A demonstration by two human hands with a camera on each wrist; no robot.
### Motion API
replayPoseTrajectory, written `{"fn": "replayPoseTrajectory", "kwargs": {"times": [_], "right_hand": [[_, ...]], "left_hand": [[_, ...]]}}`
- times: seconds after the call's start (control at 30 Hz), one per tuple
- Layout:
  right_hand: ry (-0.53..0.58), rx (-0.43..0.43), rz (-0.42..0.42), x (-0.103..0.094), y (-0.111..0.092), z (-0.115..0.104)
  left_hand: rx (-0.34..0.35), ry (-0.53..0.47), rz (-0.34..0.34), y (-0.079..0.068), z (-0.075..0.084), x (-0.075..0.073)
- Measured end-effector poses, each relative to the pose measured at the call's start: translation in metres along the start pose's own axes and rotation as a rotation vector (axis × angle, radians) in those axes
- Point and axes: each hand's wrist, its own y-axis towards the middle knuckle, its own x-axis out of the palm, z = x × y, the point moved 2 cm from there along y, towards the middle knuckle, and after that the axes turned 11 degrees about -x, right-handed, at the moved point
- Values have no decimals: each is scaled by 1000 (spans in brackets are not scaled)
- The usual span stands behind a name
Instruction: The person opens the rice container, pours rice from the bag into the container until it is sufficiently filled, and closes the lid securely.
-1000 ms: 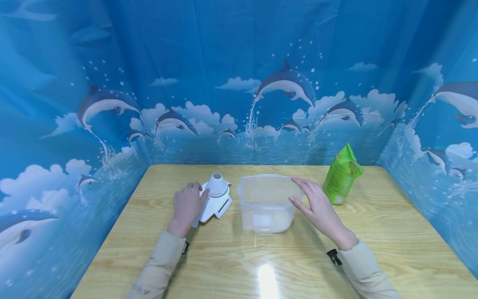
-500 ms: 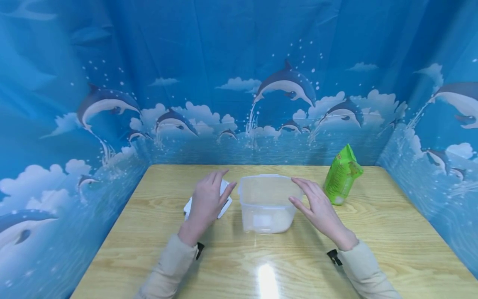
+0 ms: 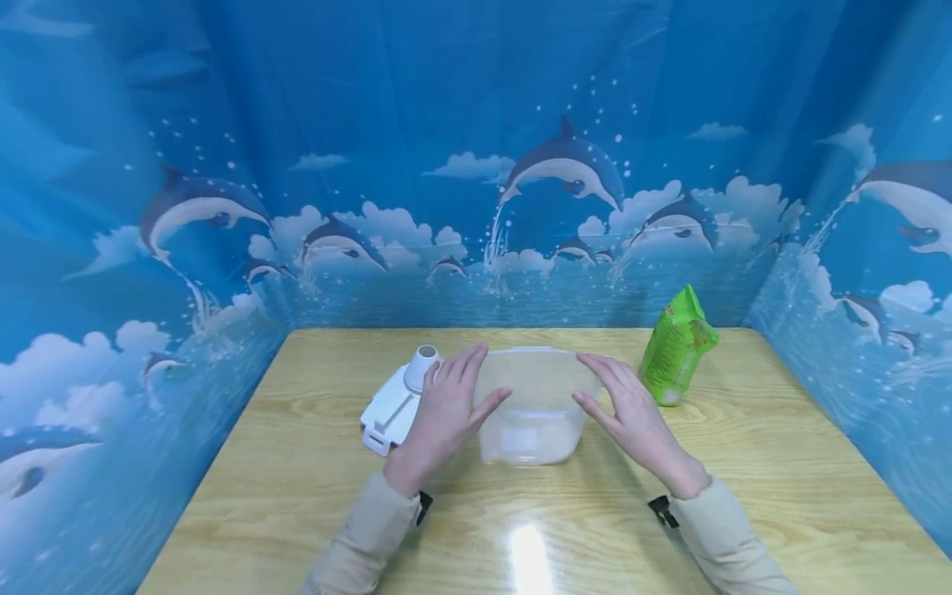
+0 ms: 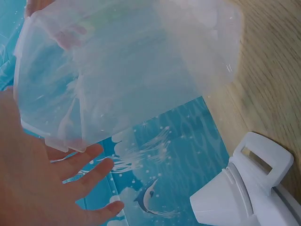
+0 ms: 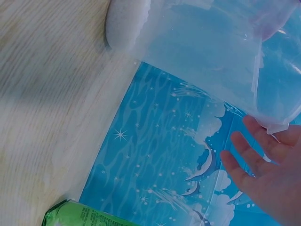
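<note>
A clear plastic container (image 3: 531, 438) stands upright and without a lid at the middle of the table, whitish contents low inside it. My left hand (image 3: 446, 413) is at its left rim, fingers spread and fairly straight; in the left wrist view this hand (image 4: 51, 188) lies close by the rim, and I cannot tell whether it presses there. On the other side, my right hand (image 3: 640, 417) rests its relaxed fingers against the right rim. Left of the container lies a white lid with a cone-shaped spout (image 3: 390, 409), partly hidden behind my left hand.
A green bag (image 3: 677, 351) stands at the back right of the wooden table (image 3: 580, 529), its top folded. A blue curtain with dolphins (image 3: 416, 99) hangs behind the table and along both sides.
My left hand has left the white lid and moved right to the container's left rim. The lid now lies turned, its slotted tab toward the front left. My right hand stays at the right rim.
</note>
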Motion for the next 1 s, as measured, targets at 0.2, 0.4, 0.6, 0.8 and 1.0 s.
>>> {"fn": "replayPoseTrajectory", "kwargs": {"times": [0.2, 0.4, 0.6, 0.8, 1.0], "right_hand": [[-4, -16, 12, 1, 1, 0], [3, -11, 10, -3, 1, 0], [-13, -58, 198, -31, 6, 13], [-105, 13, 501, -74, 4, 43], [-99, 265, 529, -89, -12, 76]], "left_hand": [[-9, -14, 32, -2, 0, 5], [-8, -15, 32, -2, 1, 5], [4, -17, 34, -2, 2, 5], [18, -12, 61, -3, 2, 5], [23, -6, 75, -2, 0, 7]]}}
